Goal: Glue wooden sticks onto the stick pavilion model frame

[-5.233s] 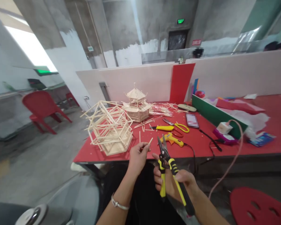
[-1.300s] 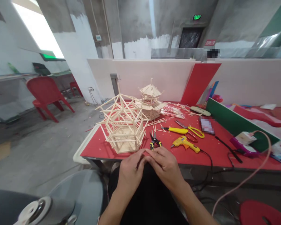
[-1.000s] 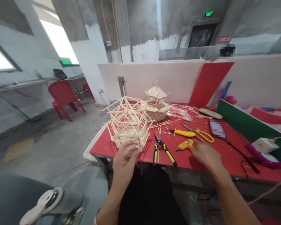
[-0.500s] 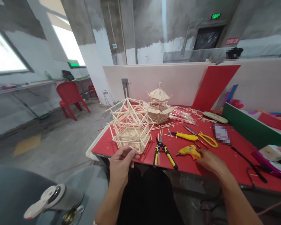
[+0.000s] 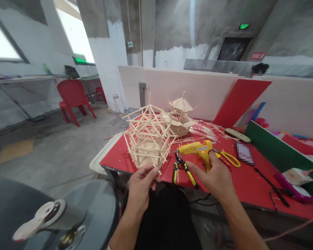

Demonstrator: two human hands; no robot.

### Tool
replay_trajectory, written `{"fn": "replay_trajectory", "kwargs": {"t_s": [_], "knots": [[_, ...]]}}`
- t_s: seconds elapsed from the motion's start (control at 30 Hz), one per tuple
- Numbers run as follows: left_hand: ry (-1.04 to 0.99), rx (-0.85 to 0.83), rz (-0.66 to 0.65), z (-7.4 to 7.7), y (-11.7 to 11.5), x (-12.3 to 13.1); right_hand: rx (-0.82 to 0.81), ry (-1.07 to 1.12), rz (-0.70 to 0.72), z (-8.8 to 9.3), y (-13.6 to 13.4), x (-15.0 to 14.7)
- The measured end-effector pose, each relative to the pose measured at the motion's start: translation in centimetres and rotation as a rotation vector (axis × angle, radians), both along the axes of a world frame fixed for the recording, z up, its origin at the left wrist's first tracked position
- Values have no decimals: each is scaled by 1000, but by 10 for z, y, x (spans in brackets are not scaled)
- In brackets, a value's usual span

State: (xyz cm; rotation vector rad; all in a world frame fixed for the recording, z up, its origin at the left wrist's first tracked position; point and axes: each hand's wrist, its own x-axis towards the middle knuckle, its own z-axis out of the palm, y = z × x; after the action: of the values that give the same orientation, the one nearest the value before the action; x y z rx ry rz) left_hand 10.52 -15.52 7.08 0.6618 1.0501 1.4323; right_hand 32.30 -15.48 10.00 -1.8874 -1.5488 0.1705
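The right hand [image 5: 216, 177] grasps the yellow glue gun [image 5: 195, 148], nozzle toward 9 o'clock. The left hand [image 5: 142, 184], at the stick frame's [image 5: 148, 139] 6 o'clock, is pinched closed; on what, I cannot tell.

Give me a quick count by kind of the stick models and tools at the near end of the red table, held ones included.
Stick models: 2, the open frame and the roofed tower
Cutters: 1, black and yellow
Scissors: 1, yellow-handled
Glue gun: 1, in the right hand
Total: 5
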Motion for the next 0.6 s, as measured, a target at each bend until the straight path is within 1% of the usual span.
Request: {"fn": "replay_trajectory", "kwargs": {"t_s": [0.07,0.1,0.17,0.23,0.37,0.47,0.6], "knots": [[-2,-28,-19,-1,0,-1,71,-209,-121,3,8,-21],[-1,-39,-27,-1,0,-3,108,-280,-157,2,12,-28],[3,-59,-42,-2,0,-7,165,-384,-184,-2,16,-35],[4,-69,-54,-4,0,-12,185,-464,-180,-7,18,-37],[-6,-68,-64,-10,3,-16,187,-556,-170,-10,18,-36],[-10,-67,-80,-14,4,-16,205,-574,-190,-9,19,-37],[-9,-80,-87,-17,5,-15,213,-592,-182,-8,21,-38]]}}
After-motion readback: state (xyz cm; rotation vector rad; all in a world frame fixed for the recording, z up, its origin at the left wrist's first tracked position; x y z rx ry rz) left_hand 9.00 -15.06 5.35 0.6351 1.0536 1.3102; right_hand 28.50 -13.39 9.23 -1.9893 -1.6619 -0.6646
